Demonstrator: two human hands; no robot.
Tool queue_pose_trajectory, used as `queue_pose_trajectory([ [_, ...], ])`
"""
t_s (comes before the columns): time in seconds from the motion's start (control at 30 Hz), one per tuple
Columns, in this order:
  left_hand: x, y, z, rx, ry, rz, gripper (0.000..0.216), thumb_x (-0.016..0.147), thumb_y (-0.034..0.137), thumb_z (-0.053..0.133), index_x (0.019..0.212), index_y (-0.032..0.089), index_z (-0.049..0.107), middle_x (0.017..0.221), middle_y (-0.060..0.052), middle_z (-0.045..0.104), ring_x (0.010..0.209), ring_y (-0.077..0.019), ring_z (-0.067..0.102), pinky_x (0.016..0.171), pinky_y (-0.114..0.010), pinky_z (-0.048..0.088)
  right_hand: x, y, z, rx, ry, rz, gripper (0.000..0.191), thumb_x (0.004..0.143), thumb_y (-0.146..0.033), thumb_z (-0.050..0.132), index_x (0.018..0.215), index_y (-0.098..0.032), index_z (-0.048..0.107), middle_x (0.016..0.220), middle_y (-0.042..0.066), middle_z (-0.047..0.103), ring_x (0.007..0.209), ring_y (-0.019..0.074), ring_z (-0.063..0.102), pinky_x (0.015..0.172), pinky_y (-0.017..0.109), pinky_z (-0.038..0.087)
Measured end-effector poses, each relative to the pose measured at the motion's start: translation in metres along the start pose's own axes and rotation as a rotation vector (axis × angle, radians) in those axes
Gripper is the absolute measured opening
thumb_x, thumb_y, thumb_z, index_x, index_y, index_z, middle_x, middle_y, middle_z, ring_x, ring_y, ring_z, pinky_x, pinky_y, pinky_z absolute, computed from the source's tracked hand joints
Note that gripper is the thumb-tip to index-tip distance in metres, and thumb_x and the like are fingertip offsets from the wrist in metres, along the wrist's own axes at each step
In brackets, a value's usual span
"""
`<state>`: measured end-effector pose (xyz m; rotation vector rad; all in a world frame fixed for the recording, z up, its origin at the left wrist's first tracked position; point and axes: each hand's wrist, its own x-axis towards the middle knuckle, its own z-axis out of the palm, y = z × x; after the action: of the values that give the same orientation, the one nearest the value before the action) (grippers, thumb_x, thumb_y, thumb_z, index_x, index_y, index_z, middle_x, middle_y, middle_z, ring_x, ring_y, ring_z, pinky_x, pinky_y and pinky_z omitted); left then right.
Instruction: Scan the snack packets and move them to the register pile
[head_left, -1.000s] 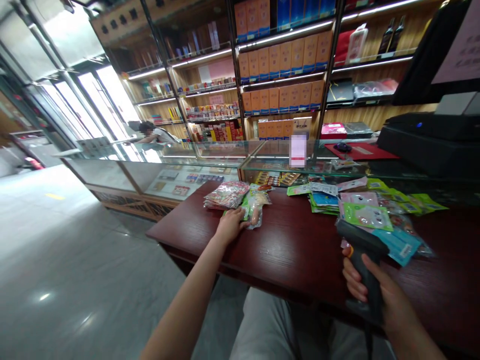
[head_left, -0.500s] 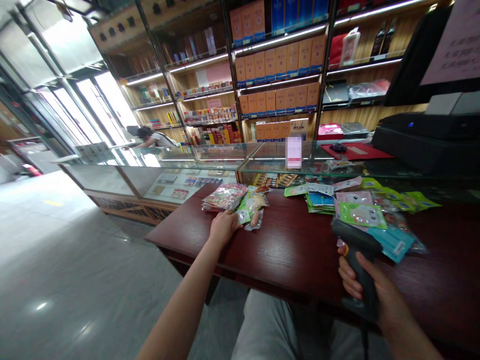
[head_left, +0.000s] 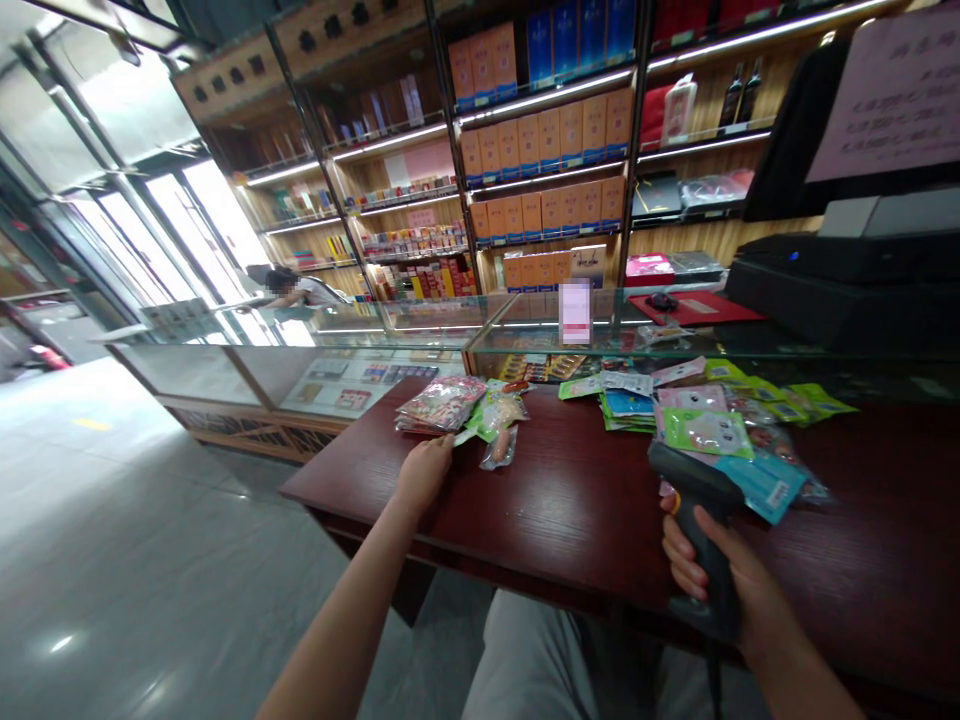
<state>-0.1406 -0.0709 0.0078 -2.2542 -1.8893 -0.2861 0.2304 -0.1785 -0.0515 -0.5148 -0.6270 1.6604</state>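
Observation:
My right hand [head_left: 720,585] grips a dark handheld barcode scanner [head_left: 694,510] by its handle, its head near a spread of green, blue and pink snack packets [head_left: 712,430] on the dark red wooden counter [head_left: 570,510]. My left hand [head_left: 424,468] rests on the counter, fingers curled, at the near edge of a small pile of packets [head_left: 469,410]. A clear packet with a sausage [head_left: 501,447] lies just right of that hand. Whether the left fingers pinch a packet is unclear.
Glass display cases [head_left: 360,360] run behind the counter. A black till and monitor [head_left: 847,270] stand at the right. Shelves of orange boxes [head_left: 547,160] fill the back wall. Another person [head_left: 289,290] stands far left by the bright doors. Grey tiled floor lies left.
My left hand has drawn back toward me from the packet pile. The clear sausage packet now lies apart from the pile. The view has shifted slightly; the scanner stays in my right hand.

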Motion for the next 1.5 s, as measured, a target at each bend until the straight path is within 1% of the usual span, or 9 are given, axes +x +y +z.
queue_pose_trajectory([
  [0.1, -0.004, 0.01, -0.011, -0.202, 0.205, -0.079, 0.028, 0.091, 0.018, 0.04, 0.106, 0.016, 0.065, 0.1, -0.012, 0.07, 0.093, -0.0233, 0.065, 0.085, -0.033, 0.048, 0.002, 0.001, -0.004, -0.016, -0.022, 0.01, 0.024, 0.082, -0.04, 0.072, 0.094, -0.02, 0.066, 0.057, -0.004, 0.056, 0.036, 0.0039, 0.043, 0.033, 0.013, 0.033],
  [0.2, 0.007, 0.038, -0.009, -0.661, 0.36, -0.184, 0.026, 0.091, 0.03, 0.043, 0.085, 0.016, 0.065, 0.084, -0.007, 0.07, 0.082, -0.0201, 0.065, 0.078, -0.031, 0.051, 0.004, 0.003, -0.005, -0.039, -0.025, 0.01, 0.023, 0.082, -0.039, 0.071, 0.094, -0.02, 0.065, 0.057, -0.004, 0.056, 0.036, 0.0049, 0.043, 0.033, 0.014, 0.034],
  [0.33, 0.035, 0.095, 0.013, -1.484, 0.094, -0.325, 0.022, 0.084, 0.035, 0.053, 0.089, 0.016, 0.063, 0.082, -0.005, 0.07, 0.073, -0.0187, 0.067, 0.064, -0.033, 0.056, 0.003, 0.005, 0.003, -0.086, 0.061, -0.043, 0.023, 0.084, -0.039, 0.07, 0.096, -0.02, 0.064, 0.057, -0.004, 0.056, 0.037, 0.0058, 0.044, 0.032, 0.014, 0.034],
  [0.47, 0.057, 0.148, 0.038, -1.888, -0.044, -0.334, 0.031, 0.072, 0.037, 0.07, 0.092, 0.014, 0.062, 0.092, -0.009, 0.072, 0.079, -0.0206, 0.069, 0.069, -0.036, 0.059, 0.003, 0.007, 0.008, -0.098, 0.092, -0.081, 0.027, 0.082, -0.042, 0.071, 0.096, -0.02, 0.064, 0.056, -0.005, 0.056, 0.036, 0.0053, 0.044, 0.032, 0.014, 0.035],
  [0.67, 0.07, 0.177, 0.062, -1.959, 0.033, -0.216, 0.053, 0.055, 0.031, 0.085, 0.098, 0.012, 0.062, 0.096, -0.01, 0.073, 0.084, -0.0224, 0.07, 0.075, -0.035, 0.058, 0.006, 0.004, 0.009, -0.109, 0.095, -0.08, 0.036, 0.077, -0.044, 0.076, 0.1, -0.018, 0.064, 0.054, -0.005, 0.058, 0.035, 0.006, 0.045, 0.03, 0.015, 0.035],
  [0.8, 0.072, 0.175, 0.071, -1.953, 0.034, -0.171, 0.052, 0.056, 0.037, 0.085, 0.096, 0.012, 0.061, 0.094, -0.01, 0.073, 0.081, -0.0224, 0.07, 0.075, -0.035, 0.057, 0.007, 0.003, 0.02, -0.179, 0.174, -0.05, 0.042, 0.072, -0.049, 0.078, 0.096, -0.017, 0.063, 0.052, -0.007, 0.057, 0.033, 0.0059, 0.044, 0.029, 0.015, 0.034],
  [1.03, 0.072, 0.172, 0.078, -1.956, 0.037, -0.118, 0.049, 0.059, 0.037, 0.083, 0.096, 0.013, 0.061, 0.096, -0.01, 0.073, 0.082, -0.0216, 0.07, 0.078, -0.035, 0.056, 0.0, 0.016, 0.042, -0.57, 0.362, -0.028, 0.046, 0.067, -0.053, 0.078, 0.088, -0.019, 0.057, 0.047, -0.009, 0.054, 0.03, 0.0082, 0.047, 0.027, 0.016, 0.036],
  [1.33, 0.077, 0.173, 0.085, -1.779, 0.102, -0.115, 0.037, 0.064, 0.032, 0.077, 0.093, 0.013, 0.064, 0.098, -0.011, 0.073, 0.091, -0.0258, 0.068, 0.084, -0.042, 0.054, -0.005, 0.009, 0.056, -0.66, 0.355, -0.088, 0.04, 0.071, -0.053, 0.074, 0.083, -0.02, 0.054, 0.047, -0.01, 0.052, 0.031, 0.0072, 0.046, 0.028, 0.015, 0.037],
  [1.5, 0.076, 0.174, 0.085, -1.913, 0.054, -0.1, 0.044, 0.063, 0.033, 0.078, 0.098, 0.013, 0.062, 0.098, -0.011, 0.073, 0.088, -0.0241, 0.069, 0.086, -0.043, 0.054, -0.006, 0.009, 0.055, -0.637, 0.372, -0.084, 0.043, 0.069, -0.054, 0.075, 0.084, -0.019, 0.055, 0.047, -0.01, 0.052, 0.031, 0.0075, 0.046, 0.028, 0.016, 0.037],
])
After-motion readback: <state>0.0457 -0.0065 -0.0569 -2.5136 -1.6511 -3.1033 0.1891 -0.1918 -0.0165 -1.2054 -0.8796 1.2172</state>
